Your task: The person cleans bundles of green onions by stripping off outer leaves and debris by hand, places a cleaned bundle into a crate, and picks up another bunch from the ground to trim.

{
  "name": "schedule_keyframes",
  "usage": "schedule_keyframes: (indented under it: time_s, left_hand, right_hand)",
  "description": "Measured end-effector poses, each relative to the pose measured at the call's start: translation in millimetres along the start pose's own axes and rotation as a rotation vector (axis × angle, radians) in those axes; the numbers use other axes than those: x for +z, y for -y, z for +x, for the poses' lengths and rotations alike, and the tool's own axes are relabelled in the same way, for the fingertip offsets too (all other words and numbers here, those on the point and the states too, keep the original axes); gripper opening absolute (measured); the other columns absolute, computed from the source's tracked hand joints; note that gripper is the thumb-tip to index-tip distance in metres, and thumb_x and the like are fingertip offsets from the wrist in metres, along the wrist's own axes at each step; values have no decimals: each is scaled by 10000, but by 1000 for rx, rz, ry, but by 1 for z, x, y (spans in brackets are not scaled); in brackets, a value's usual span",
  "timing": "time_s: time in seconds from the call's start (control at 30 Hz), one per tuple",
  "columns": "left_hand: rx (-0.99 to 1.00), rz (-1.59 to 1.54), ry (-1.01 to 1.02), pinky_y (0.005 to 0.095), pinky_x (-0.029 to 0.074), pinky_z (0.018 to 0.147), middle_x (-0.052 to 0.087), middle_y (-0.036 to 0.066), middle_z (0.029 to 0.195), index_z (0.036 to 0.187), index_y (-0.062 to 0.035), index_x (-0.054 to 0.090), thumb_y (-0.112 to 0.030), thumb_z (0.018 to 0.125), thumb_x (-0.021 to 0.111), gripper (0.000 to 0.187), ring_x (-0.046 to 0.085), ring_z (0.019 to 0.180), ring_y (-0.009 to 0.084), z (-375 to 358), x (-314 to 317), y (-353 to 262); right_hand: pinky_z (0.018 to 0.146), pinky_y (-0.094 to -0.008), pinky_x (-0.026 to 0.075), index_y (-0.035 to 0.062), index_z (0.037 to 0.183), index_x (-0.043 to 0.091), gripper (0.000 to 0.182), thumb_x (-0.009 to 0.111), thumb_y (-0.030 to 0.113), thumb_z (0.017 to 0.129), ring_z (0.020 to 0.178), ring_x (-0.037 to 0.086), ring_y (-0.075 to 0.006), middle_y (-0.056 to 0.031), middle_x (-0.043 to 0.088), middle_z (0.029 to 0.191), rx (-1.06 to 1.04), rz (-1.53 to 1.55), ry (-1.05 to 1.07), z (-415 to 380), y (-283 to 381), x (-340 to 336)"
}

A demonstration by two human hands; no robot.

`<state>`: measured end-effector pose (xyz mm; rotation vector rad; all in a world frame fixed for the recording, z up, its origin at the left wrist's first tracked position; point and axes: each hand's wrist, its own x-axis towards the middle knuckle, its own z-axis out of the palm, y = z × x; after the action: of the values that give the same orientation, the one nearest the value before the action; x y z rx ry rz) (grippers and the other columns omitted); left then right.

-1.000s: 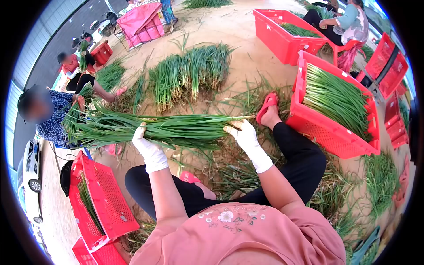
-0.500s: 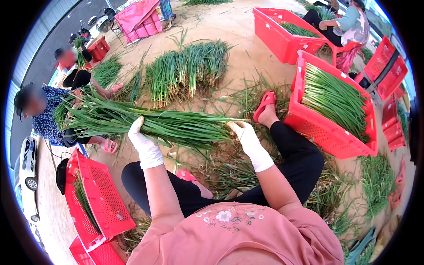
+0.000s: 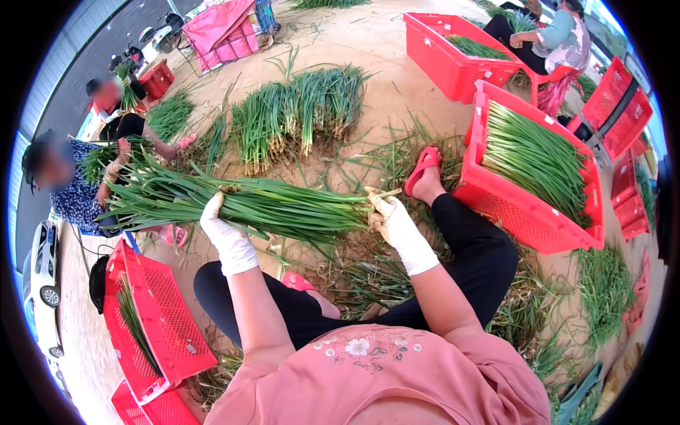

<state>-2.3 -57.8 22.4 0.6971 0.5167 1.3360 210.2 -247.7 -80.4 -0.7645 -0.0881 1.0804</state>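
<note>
A thick bundle of garlic chives (image 3: 283, 205) stretches across in front of me, leaf tips to the left and pale stem ends to the right. My left hand (image 3: 227, 237), in a white glove, is closed round its leafy middle from below. My right hand (image 3: 395, 225), also gloved, has its fingers closed at the stem ends, where a few pale, dry-looking stalks (image 3: 382, 193) stick out. The exact grip of the right fingers is partly hidden. Below the bundle, loose trimmings (image 3: 368, 280) lie between my legs.
A red crate of chives (image 3: 464, 195) stands at my right, another red crate (image 3: 425, 46) behind it. Stacked red crates (image 3: 166, 312) are at my left. More chives (image 3: 301, 113) lie ahead on the ground. Co-workers sit at left (image 3: 78, 177) and far right (image 3: 567, 42).
My right fingers have shifted at the stem ends, and pale stalks now stick up from them. My left hand has moved slightly left. The co-worker at left has moved their hands.
</note>
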Motion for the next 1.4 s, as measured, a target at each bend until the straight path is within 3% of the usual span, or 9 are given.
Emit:
schedule_keyframes:
  time_s: [0.17,0.37,0.43,0.5,0.7,0.97,1.03,1.1,1.4]
  left_hand:
    - [1,-39,-42,360,496,737,601,99,810,930,0,563,-114,688,592,269,584,756,233,14,-19,-13]
    - [113,-114,-36,370,482,805,602,107,824,890,-4,566,-112,724,588,199,587,782,224,37,-48,-48]
    - [115,-153,-61,375,474,829,602,108,823,885,-1,567,-108,727,585,191,586,782,224,33,-43,-57]
    - [106,-191,-81,380,466,854,602,109,822,879,1,567,-104,731,582,183,585,782,224,33,-42,-58]
    - [158,-204,134,409,431,895,592,124,807,879,6,567,-113,719,594,200,565,824,258,26,-40,-46]
    - [157,-196,268,389,396,885,547,76,800,929,-16,518,-100,662,619,297,527,790,210,4,-21,-35]
    - [146,-153,246,387,407,884,550,81,811,913,-8,535,-87,638,624,300,533,786,214,4,-19,-31]
    - [95,-97,192,383,411,878,556,91,808,944,-19,518,-64,624,619,338,538,786,218,1,-18,-30]
    - [164,-117,296,367,402,853,520,59,755,957,-16,482,-59,649,614,338,510,774,197,15,-34,-44]
  right_hand:
    - [445,-218,358,23,1071,552,254,529,178,871,475,408,-64,30,509,669,133,301,-7,-2,28,-66]
    - [466,-203,332,50,991,598,194,563,176,848,456,394,-47,33,522,663,-504,309,252,-50,142,-147]
    - [560,-234,421,22,1021,594,280,612,211,815,550,497,-98,-14,563,745,-516,-609,-432,-80,147,-85]
    - [799,-329,460,26,938,650,278,662,223,742,869,599,-268,-157,619,926,-733,-1581,-395,-69,123,-58]
    - [829,-359,438,109,953,671,310,646,350,759,941,572,-291,-149,609,954,-771,-1573,-48,-20,30,31]
    - [714,-344,476,21,897,657,240,614,238,802,751,591,-325,-161,586,718,-159,-801,180,-10,-11,37]
    - [670,-375,487,-7,831,617,219,567,205,813,744,597,-324,-180,602,782,-552,-1711,-49,-11,-20,35]
    - [662,-403,481,22,795,589,180,520,185,823,741,589,-326,-182,590,780,-724,-1769,-83,-8,-38,17]
    - [756,-433,459,47,854,633,238,513,251,829,859,592,-370,-191,612,872,59,-1810,-591,12,-13,-187]
